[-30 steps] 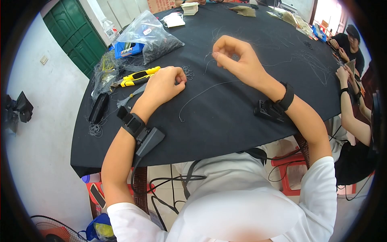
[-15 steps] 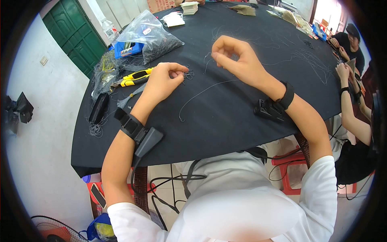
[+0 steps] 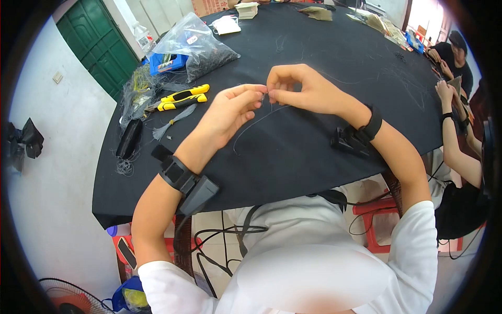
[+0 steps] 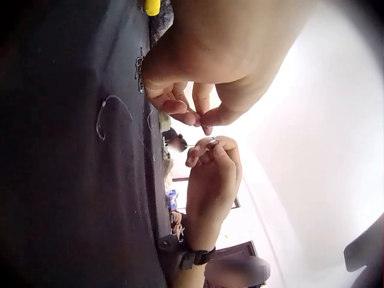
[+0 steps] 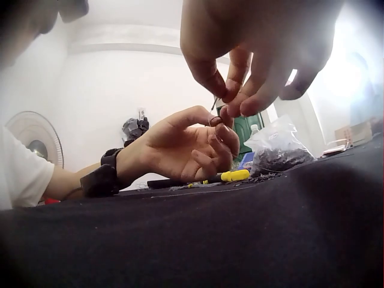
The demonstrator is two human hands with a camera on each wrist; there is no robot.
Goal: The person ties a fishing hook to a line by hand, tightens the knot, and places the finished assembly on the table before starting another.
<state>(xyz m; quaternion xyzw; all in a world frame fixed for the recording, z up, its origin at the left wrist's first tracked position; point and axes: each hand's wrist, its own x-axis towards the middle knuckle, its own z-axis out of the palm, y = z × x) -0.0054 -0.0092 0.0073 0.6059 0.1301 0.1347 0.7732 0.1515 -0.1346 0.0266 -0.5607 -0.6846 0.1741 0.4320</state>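
My left hand (image 3: 227,115) is raised over the black table, its thumb and forefinger pinching a small dark fish hook (image 5: 216,121). Fingertip to fingertip with it, my right hand (image 3: 314,91) pinches a thin grey fishing line (image 3: 251,125), which trails down onto the cloth. In the right wrist view a short piece of the line (image 5: 214,104) shows below the right fingertips, close over the hook. A small pile of dark hooks (image 4: 140,72) lies on the cloth by the left hand in the left wrist view.
Yellow-black pliers (image 3: 183,99), a bundle of cut line (image 3: 172,123) and a black cylinder-like object (image 3: 128,140) lie at left. Behind them stand a clear bag of dark pieces (image 3: 209,57) and a blue box (image 3: 167,64). Other people (image 3: 455,63) sit at right.
My left hand has gone from beside the pliers to the pile, then right to meet the right hand, now with a hook. The right hand has dropped slightly toward me.
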